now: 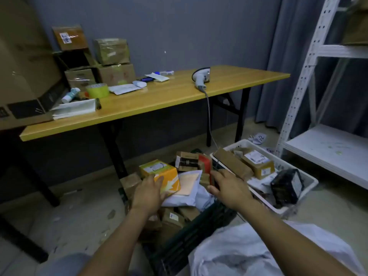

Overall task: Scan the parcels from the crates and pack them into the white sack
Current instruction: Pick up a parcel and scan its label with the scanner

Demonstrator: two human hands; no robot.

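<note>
1. Head view, writing: none of the printed shipping labels can be read, as all are blurred. Two paper slips on the floor by the white shelving point(328, 146) carry handwritten marks that look like "2" point(260, 137) and "5" point(268, 150).
2. Crates: there are two, side by side on the floor. The dark crate point(199, 236) is heaped with parcels and the white crate point(310, 182) stands just to its right.
3. Dark crate parcels: an orange-and-yellow box point(159, 172) with a white label on top, a white mailer bag point(189, 188), a brown box with a dark band point(187, 161), a red parcel point(205, 162) and several brown cartons beneath.
4. White crate parcels: three show plainly, namely a long brown box point(229, 162), a brown box with a white label point(256, 162) and a black wrapped parcel point(286, 186).
5. The white sack point(249, 251) lies crumpled at the lower right, against the dark crate.
6. The left hand point(148, 191) lies with straight fingers flat against the near face of the orange-and-yellow box.
7. The right hand point(229, 188) reaches with spread fingers to the edge of the red parcel. Whether it grips the parcel cannot be told.
8. One scanner point(201, 78) rests on the yellow table point(159, 100), its cable point(209, 116) hanging towards the crates. One roll of yellow-green tape point(97, 90) sits near the table's left end
</note>
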